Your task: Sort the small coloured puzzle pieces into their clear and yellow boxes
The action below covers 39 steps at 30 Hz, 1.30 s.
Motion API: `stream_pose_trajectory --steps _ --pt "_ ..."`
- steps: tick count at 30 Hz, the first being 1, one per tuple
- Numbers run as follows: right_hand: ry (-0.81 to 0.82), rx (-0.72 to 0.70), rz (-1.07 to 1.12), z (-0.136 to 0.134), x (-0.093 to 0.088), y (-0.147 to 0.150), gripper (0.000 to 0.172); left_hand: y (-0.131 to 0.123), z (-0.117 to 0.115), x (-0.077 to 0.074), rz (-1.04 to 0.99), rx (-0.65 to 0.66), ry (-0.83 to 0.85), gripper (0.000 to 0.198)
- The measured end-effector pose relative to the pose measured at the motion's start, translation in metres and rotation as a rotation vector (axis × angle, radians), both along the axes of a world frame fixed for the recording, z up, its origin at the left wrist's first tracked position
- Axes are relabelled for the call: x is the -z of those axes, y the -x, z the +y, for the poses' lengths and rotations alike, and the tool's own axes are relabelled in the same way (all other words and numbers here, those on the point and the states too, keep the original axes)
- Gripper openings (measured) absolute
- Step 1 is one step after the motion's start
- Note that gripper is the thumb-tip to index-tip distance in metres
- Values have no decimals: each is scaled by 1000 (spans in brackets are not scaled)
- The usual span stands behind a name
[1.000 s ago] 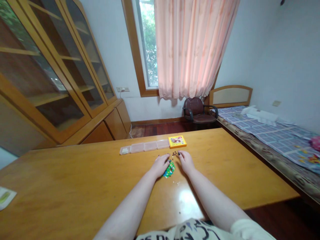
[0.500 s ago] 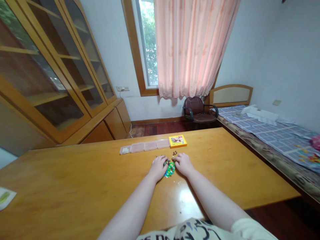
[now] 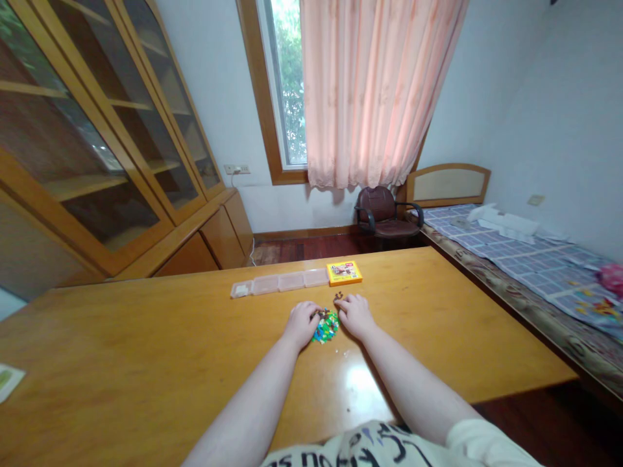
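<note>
Yellow-brown wooden tabletop (image 3: 170,350): short of far edge, tiny multicoloured plastic bricks (image 3: 326,328) — probably light, stiff; pinch by sides. Left hand (image 3: 300,322), right hand (image 3: 357,316) curled — hold unclear.

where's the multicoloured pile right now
In the head view, the multicoloured pile lies on the table between the left hand and the right hand, nearer than the yellow box.

My left hand (image 3: 302,322) hides one edge of the colourful pile (image 3: 326,329); whether it or my right hand (image 3: 357,316) pinches a piece is too small to tell. I can't read the yellow box's (image 3: 344,273) fine print. Picture edges crop the card (image 3: 8,381), curtain (image 3: 374,91) and bed (image 3: 506,250).
</note>
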State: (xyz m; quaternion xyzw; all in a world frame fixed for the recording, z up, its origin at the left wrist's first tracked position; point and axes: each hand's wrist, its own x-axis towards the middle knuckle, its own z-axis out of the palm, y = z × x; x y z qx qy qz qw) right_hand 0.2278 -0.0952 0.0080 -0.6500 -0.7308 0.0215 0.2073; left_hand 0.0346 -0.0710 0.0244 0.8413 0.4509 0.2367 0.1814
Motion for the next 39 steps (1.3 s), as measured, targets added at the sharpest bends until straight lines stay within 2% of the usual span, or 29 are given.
stream_pose_trajectory --steps 4,8,12,16,23,29,31,35,39 --pt "-35 -41 15 -3 -1 -1 22 0 -2 1 35 41 -38 26" --pt "-75 -75 40 -4 -1 -1 27 -2 -1 10 158 52 -54 32" --pt "-73 -121 85 -4 -2 0 23 -3 1 17 235 26 -31 44" --pt "-55 -164 55 -4 -1 2 27 -4 3 21 258 -16 -21 42" --pt "-57 -28 46 -3 -1 2 26 -3 6 23 167 -77 -35 36" --pt "-72 -115 55 -4 1 1 25 1 6 17 55 -50 -105 22" --pt "-69 -121 46 -3 3 1 25 1 5 17 69 -22 -109 23" --pt "-58 -37 54 -1 7 1 28 -1 4 20 129 73 -103 29" --pt "-59 -50 60 0 7 1 27 -2 4 22 161 41 -73 38"
